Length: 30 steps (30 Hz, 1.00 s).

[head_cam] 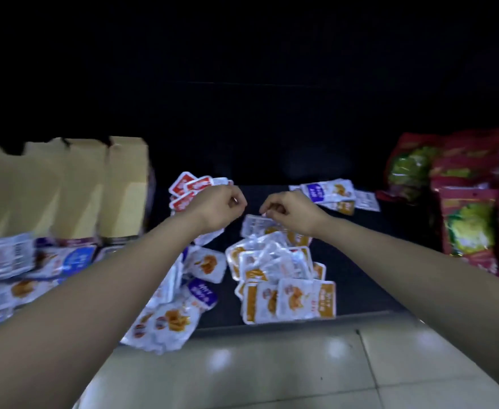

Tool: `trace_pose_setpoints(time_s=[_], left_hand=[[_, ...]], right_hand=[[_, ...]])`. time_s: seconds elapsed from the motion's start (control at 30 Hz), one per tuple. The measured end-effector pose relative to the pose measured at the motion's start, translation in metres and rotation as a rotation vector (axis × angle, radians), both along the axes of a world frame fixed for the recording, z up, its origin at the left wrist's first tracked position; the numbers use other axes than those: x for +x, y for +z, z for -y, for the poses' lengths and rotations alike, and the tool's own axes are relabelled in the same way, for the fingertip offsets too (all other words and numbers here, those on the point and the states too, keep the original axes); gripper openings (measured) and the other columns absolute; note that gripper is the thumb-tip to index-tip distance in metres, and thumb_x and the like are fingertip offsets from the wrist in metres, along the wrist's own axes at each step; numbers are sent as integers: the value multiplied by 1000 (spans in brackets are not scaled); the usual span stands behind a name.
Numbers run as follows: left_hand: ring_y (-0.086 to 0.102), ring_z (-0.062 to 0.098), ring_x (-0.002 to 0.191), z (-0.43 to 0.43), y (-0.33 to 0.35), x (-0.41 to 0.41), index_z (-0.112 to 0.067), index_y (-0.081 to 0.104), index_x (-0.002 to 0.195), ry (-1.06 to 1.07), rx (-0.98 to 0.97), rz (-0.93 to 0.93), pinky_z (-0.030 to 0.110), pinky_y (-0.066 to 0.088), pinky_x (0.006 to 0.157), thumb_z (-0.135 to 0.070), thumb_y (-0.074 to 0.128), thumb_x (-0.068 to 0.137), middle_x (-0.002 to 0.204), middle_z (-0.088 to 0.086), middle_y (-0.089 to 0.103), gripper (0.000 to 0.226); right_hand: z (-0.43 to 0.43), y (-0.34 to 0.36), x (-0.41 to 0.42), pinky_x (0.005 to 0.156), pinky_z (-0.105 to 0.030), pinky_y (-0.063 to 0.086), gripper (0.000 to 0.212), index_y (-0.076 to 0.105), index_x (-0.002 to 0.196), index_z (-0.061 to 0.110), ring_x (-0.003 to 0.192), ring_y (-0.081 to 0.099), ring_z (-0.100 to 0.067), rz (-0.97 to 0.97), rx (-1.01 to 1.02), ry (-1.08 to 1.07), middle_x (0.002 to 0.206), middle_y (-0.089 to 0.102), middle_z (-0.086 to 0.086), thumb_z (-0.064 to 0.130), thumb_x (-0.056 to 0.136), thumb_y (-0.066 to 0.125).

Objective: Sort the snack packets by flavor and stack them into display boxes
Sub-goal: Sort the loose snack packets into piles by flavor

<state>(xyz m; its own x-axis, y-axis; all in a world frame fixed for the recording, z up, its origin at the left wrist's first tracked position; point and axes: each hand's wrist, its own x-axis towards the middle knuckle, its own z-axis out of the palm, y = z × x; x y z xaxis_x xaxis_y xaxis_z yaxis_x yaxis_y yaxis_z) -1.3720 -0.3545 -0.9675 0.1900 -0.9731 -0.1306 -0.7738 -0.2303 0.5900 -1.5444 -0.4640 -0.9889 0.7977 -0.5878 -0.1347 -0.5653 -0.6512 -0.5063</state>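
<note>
Left hand: centre of the frame, above the lower edge of the red packets. Fingers are curled inward; it cannot be told whether they hold anything (motion blur hides the fingertips).

Right hand: just right of the left hand, apart from it. Fingers are curled downward, with the tips at the upper edge of the orange packets. It cannot be told whether they grip a packet.

Packet groups on the dark surface:
- Red packets: upper centre-left, beside the cardboard boxes.
- Orange packets: a loose, overlapping pile at centre, below the right hand.
- Purple-labelled packets: a small group at upper centre-right.
- Mixed packets: a heap at lower centre-left, partly under the left forearm.

The cardboard boxes stand upright at the left of the frame. More packets lie below them at the left edge. Large red-and-green bags are stacked at the right edge. Pale floor tiles fill the bottom.
</note>
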Motion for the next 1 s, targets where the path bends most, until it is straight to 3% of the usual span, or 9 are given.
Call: trace_pose_setpoints(time_s=[0.13,0.3,0.37,0.43,0.57,0.67,0.8,0.9,1.0], left_hand=[[58,22,107,55,-25,-42,-15,59,120,-133,165,63,30,45,88,-28,58,94,119,5,60,29],[41,27,130,102,-57,-82,-20,42,141,-170,220,181,36,38,104,-34,57,94,143,8,41,51],[34,27,135,117,-69,-94,-21,37,145,-164,218,199,38,33,110,-35,56,94,150,6,33,56],[26,28,140,130,-79,-104,-22,31,148,-149,207,221,38,27,114,-36,52,96,157,4,24,59],[8,27,147,155,-91,-118,-26,18,153,-137,194,276,40,18,118,-37,50,97,162,3,5,65],[-1,24,149,170,-95,-126,-31,11,154,-157,208,295,41,14,119,-41,47,98,162,2,-2,67],[10,24,147,183,-101,-135,-28,15,153,-121,200,326,41,16,116,-53,50,93,160,4,14,74],[24,28,138,188,-104,-140,-22,21,152,-109,172,362,41,25,111,-52,60,87,150,8,29,82],[22,29,135,191,-105,-144,-21,29,149,-93,168,359,40,26,110,-55,68,79,144,10,28,87]], right_hand=[[46,-16,-65,92,-33,47,34,58,127,14,109,58,-24,-134,-32,-117,124,58,-10,16,93,58],[83,-49,-117,112,-43,31,65,26,151,16,142,26,-32,-324,-57,-230,158,21,-10,33,95,57],[89,-64,-128,115,-45,23,73,15,154,19,148,9,-28,-346,-21,-252,163,1,-4,37,96,56],[91,-76,-134,115,-46,21,76,10,155,20,150,3,-25,-362,-16,-233,163,-5,-1,39,96,55],[92,-87,-140,115,-44,19,73,14,155,23,147,12,-25,-357,-119,-167,163,4,1,43,96,52],[90,-88,-154,108,-39,26,60,31,150,22,138,29,-23,-276,-228,-80,156,26,-1,41,96,51],[89,-90,-172,93,-34,36,33,60,124,20,117,47,-18,-119,-209,-50,126,53,1,32,94,56],[96,-89,-175,89,-36,43,16,68,102,18,98,59,-17,48,-180,-170,103,64,2,23,92,57],[105,-89,-175,92,-37,45,31,62,120,14,110,52,-22,187,-160,-339,116,57,-4,20,89,63]])
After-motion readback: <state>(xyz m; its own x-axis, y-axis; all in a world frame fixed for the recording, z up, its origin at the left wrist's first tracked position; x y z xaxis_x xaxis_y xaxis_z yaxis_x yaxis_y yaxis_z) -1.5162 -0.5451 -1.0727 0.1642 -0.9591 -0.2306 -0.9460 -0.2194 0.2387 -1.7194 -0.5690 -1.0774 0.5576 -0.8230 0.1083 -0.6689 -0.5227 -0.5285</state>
